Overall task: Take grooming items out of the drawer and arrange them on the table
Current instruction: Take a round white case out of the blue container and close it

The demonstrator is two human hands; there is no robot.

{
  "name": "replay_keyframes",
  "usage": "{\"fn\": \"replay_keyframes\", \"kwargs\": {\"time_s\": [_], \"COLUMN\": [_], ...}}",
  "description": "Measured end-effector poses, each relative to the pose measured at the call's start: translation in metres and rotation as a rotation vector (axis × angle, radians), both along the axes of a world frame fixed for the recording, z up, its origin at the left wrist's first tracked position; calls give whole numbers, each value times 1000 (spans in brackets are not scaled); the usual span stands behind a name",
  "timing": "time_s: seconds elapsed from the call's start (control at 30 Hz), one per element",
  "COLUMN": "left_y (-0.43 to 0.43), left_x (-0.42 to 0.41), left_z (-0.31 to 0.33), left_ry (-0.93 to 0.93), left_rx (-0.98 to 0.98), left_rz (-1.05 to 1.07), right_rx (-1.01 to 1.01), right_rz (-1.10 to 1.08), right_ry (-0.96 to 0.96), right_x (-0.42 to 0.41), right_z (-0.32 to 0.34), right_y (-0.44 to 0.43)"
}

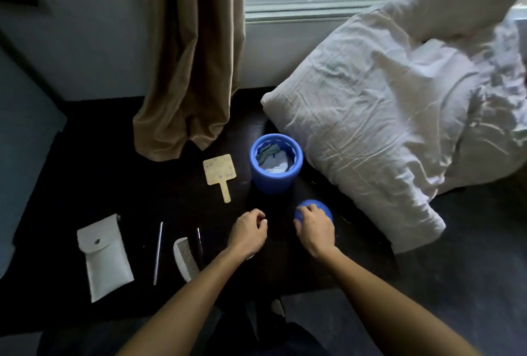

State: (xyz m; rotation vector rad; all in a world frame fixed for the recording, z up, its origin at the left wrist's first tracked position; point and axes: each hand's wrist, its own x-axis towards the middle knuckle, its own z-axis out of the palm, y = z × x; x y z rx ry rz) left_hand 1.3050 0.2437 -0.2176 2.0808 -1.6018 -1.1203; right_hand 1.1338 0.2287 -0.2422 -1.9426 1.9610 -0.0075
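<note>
- The right hand (315, 227) is curled over a blue round thing (325, 209) on the dark table (85, 184), just in front of the blue cup (275, 176).
- The left hand (251, 230) is in front of the cup too, fingers curled in. I cannot tell if it holds anything.
- Left of the cup lie a mirror (219, 170), a comb (185, 258) and a white pouch (104, 256).
- I think the round thing is being set down. Next it needs a gentle let-go — so it won't roll.
</note>
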Motion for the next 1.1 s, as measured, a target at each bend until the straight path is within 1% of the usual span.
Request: {"fn": "replay_keyframes", "kwargs": {"time_s": [0.1,0.23,0.33,0.4,0.47,0.6,0.7,0.77,0.83,0.97,1.1], "left_y": [-3,-5,-10,-15,-22,-38,-52,-61,-69,-82,-86], "left_x": [-38,-66,-65,-58,-47,-27,-17,-14,-11,-5,10], "left_z": [-8,-20,-22,-18,-11,15,36,48,57,65,61], "left_ry": [30,32,18,-4,-20,-44,-55,-46,-40,-47,-65], "left_rx": [-2,-1,-10,-26,-45,-65,-117,-150,-177,-223,-223], "left_rz": [-87,-148,-149,-138,-107,-63,-41,-19,-8,23,34], "right_rx": [22,28,31,-29,-133,-296,-426,-464,-451,-355,-249], "right_rz": [-63,-96,-86,-100,-142,-319,-355,-324,-246,-34,112], "right_ry": [68,56,40,15,-37,-139,-165,-171,-181,-124,-51], "right_x": [-30,-41,-42,-40,-36,-30,-29,-28,-22,6,29], "right_z": [-3,-13,-17,-15,-5,34,63,79,90,99,96], "right_y": [-7,-10,-11,-14,-22,-50,-70,-84,-97,-113,-120]}}
